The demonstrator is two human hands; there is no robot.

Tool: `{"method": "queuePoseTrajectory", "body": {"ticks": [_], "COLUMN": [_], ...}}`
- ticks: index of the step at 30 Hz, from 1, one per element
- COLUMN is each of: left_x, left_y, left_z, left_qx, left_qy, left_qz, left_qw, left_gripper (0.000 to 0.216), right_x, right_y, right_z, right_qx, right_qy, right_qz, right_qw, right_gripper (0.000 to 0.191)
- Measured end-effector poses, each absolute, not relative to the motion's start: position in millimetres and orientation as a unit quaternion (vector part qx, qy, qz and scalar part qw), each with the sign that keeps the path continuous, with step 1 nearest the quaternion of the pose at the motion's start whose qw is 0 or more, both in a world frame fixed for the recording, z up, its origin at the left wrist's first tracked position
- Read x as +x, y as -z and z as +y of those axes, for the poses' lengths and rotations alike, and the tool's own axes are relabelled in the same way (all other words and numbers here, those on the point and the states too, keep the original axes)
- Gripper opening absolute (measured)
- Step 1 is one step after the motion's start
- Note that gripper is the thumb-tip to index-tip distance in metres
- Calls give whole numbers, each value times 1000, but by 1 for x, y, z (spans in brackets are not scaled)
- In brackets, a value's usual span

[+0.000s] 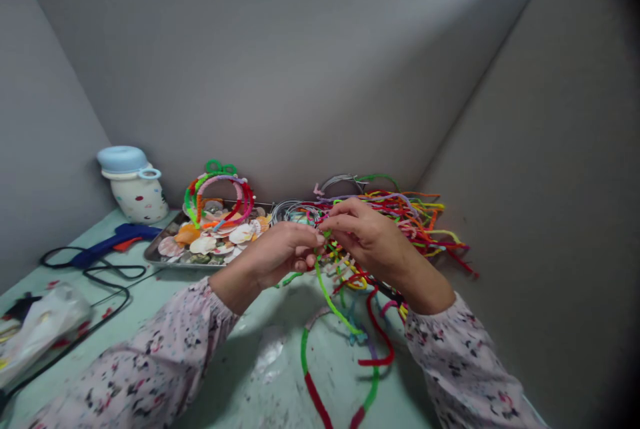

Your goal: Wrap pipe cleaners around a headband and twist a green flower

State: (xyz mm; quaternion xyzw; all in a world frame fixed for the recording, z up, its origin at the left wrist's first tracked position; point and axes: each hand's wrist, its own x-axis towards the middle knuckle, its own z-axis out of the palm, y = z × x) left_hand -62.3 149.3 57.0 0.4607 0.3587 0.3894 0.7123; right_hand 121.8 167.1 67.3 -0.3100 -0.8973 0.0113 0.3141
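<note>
Hands (320,242) pinch green pipe cleaner (330,296).

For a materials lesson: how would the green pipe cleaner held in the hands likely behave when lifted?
The green pipe cleaner probably bends easily yet holds shape: it curves down from both hands' pinch. It looks thin and fuzzy, so likely very light and unlikely to slip from the left hand or right hand.

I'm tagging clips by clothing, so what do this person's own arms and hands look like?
Both arms wear long, loose sleeves of pale pink fabric printed with small dark and reddish flowers, gathered at the cuffs: the left sleeve and the right sleeve. The left hand and right hand are bare, with no gloves or rings visible.
</note>
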Motion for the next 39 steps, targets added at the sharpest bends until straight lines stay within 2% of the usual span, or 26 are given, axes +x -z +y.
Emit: {"method": "queuePoseTrajectory", "body": {"ticks": [8, 18, 24, 29, 32, 35, 39], "left_x": [-66, -63, -59, -53, -49, -47, -46], "left_y": [-53, -47, -45, -42, -39, -36, -34], "left_z": [154, 157, 153, 144, 139, 135, 133], "left_qx": [490, 554, 638, 714, 749, 781, 812], "left_qy": [-385, -419, -427, -452, -431, -406, -385], "left_qz": [378, 437, 503, 505, 498, 474, 438], "left_qw": [684, 572, 398, 177, 68, 15, -26], "left_gripper": [6, 6, 6, 9, 9, 11, 15], "right_x": [119, 116, 112, 105, 103, 107, 113], "right_y": [-68, -66, -63, -60, -62, -64, -62], "right_z": [164, 166, 163, 163, 164, 167, 171], "right_qx": [-334, -334, -348, -393, -429, -449, -375], "right_qy": [31, 20, 19, 5, -79, -261, -497], "right_qz": [-903, -909, -903, -869, -839, -794, -714], "right_qw": [270, 250, 250, 301, 325, 317, 320], "right_gripper": [22, 20, 13, 7, 12, 16, 17]}}
